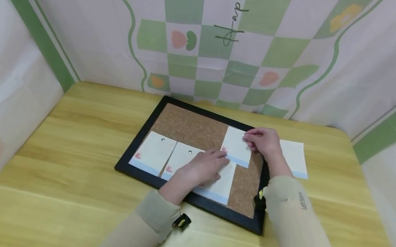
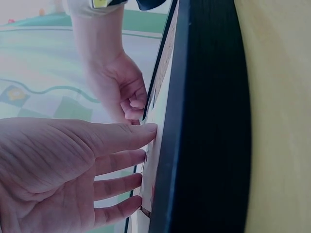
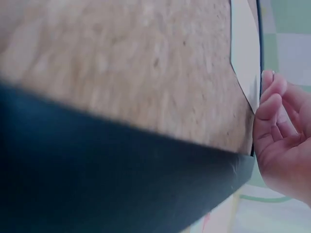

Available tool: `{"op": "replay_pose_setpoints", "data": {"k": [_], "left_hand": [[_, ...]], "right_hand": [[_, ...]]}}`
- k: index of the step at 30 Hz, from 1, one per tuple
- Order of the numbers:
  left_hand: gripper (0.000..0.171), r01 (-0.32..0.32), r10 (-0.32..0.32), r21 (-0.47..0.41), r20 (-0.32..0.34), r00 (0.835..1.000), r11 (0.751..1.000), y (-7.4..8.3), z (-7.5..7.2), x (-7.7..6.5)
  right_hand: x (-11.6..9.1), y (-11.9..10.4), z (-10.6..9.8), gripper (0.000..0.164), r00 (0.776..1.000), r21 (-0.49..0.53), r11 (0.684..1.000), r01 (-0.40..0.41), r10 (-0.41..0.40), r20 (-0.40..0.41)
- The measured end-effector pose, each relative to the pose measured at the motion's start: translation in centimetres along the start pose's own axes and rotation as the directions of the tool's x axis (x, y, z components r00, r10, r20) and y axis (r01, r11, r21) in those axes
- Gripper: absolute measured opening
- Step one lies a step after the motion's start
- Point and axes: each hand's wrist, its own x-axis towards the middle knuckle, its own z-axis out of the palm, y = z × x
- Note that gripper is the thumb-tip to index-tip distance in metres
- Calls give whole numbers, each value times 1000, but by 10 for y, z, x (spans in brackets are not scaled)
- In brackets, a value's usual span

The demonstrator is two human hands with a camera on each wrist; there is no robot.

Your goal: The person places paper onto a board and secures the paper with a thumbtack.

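Note:
A cork board [image 1: 190, 124] in a black frame [image 1: 142, 135] lies on the table. Near its upper right corner, my right hand [image 1: 264, 142] pinches a small silver thumbtack [image 1: 243, 137] at the top of a white note sheet [image 1: 238, 144] with a blue lower edge. My left hand [image 1: 202, 169] has its fingers extended, their tips at that sheet's lower edge. Under the left hand a lower-right sheet [image 1: 224, 185] is partly covered. Left of it lie a middle sheet [image 1: 180, 160] and a left sheet [image 1: 152, 155], each with a tack at its top.
Another white sheet [image 1: 295, 156] lies on the wooden table [image 1: 93, 131], right of the board and partly behind my right wrist. A checkered curtain [image 1: 215, 69] hangs along the table's back edge, with more cloth at both sides.

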Motion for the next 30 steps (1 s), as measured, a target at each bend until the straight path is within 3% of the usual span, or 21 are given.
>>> {"op": "replay_pose_setpoints", "data": {"k": [6, 30], "left_hand": [[53, -4, 4, -8, -4, 1000, 1000, -1, 2, 0], [53, 1, -1, -18, -13, 1000, 1000, -4, 3, 1]], "right_hand": [[7, -1, 6, 27, 999, -67, 998, -10, 8, -32], [13, -13, 11, 22, 991, -105, 987, -121, 115, -62]]}}
